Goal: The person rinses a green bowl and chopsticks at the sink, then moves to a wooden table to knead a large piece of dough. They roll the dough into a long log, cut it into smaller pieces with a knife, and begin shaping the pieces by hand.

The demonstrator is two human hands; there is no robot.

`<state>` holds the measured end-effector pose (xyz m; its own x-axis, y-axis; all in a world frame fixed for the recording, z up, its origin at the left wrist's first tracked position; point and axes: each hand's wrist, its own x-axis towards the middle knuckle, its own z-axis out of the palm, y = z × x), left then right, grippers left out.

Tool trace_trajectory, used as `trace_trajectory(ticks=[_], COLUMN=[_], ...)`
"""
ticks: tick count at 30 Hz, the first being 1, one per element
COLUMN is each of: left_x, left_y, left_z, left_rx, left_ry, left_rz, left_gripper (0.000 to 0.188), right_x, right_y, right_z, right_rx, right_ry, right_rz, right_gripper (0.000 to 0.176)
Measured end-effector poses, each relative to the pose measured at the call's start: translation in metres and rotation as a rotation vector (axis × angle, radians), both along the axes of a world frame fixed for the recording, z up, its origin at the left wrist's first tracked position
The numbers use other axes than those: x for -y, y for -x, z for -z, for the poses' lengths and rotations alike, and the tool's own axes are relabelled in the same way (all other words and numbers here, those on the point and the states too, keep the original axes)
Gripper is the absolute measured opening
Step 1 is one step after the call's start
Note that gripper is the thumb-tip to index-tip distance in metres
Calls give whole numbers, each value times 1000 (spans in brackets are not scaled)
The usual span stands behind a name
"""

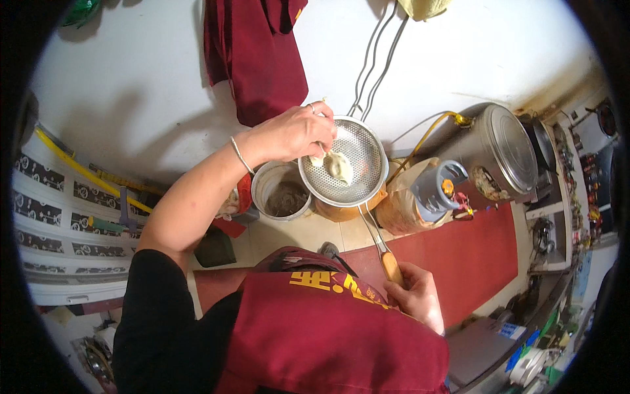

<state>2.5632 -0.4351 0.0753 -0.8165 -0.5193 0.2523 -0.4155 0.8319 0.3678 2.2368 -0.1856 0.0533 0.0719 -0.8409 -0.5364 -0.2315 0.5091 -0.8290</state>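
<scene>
My right hand (417, 294) grips the wooden handle (392, 270) of a round perforated metal strainer (366, 189), which is held out in front of me. Over the strainer's bowl, my left hand (310, 130) reaches in from the left, with a ring and a bracelet on it. Its fingertips are pinched on a pale dumpling (316, 161), partly hidden by the fingers. Right beside it is another pale dumpling (339, 168) with a dark filling showing through, in or just above the bowl. Whether the two pieces touch is hard to tell.
Below the strainer stands a white bucket (281, 213) with dark residue inside. To its right are a grey gas cylinder (433, 187) and a large lidded steel pot (512, 147). A maroon apron (268, 64) hangs on the white wall. Red matting (467, 261) covers part of the tiled floor.
</scene>
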Motion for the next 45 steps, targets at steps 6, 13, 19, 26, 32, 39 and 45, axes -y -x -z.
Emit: trace_trajectory(ticks=[6,13,19,26,32,39,45], left_x=[-21,-35,-93,-201,-289,-380,-408], left_y=[20,66,156,281,418,555,653], left_z=[-27,-21,-21,9,40,44,60], left_rx=[-115,-293,-202,191,219,189,196], left_ry=[-285,-367,-111,149,125,164,161], left_rz=[157,317,603,696,798,992,1144], left_gripper=[24,23,30,53,55,48,45], right_x=[-64,-157,-217,-294,-391,-467,-494], right_y=[-30,-47,-33,43,129,190,239], right_z=[-19,-22,-22,2,29,31,31], right_rx=[-26,72,60,-166,-232,-279,-210], right_ry=[-38,-67,-73,61,134,150,118], right_rz=[141,457,683,590,679,903,1069], right_gripper=[18,27,31,31,39,38,35])
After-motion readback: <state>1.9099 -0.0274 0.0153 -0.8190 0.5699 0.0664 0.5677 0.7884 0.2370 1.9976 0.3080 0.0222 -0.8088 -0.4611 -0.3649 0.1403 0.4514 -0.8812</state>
